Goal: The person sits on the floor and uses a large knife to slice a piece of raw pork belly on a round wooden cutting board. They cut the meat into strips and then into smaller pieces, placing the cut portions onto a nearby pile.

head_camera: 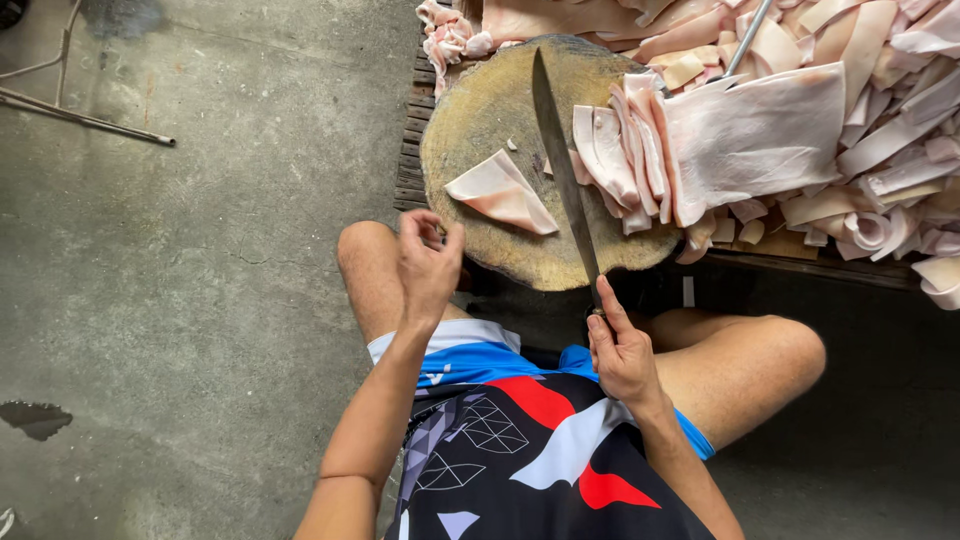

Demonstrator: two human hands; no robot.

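Note:
My right hand (622,352) grips the handle of a long knife (562,170), index finger stretched along its spine. The blade lies across a round wooden chopping block (470,120). To the blade's left a triangular piece of pale pink pork skin (500,192) lies flat on the block. Right of the blade a stack of folded skin slices (625,150) rests against a large flat sheet of skin (760,130). My left hand (428,262) hovers at the block's near left edge, fingers curled and pinched together; whether it holds a scrap is unclear.
A heap of pork skin pieces (880,110) covers a low slatted wooden platform (410,150) behind and right of the block. A metal rod (748,38) sticks out of the heap. Bare concrete floor (200,250) lies left, with thin metal bars (80,115) and a dark puddle (35,418).

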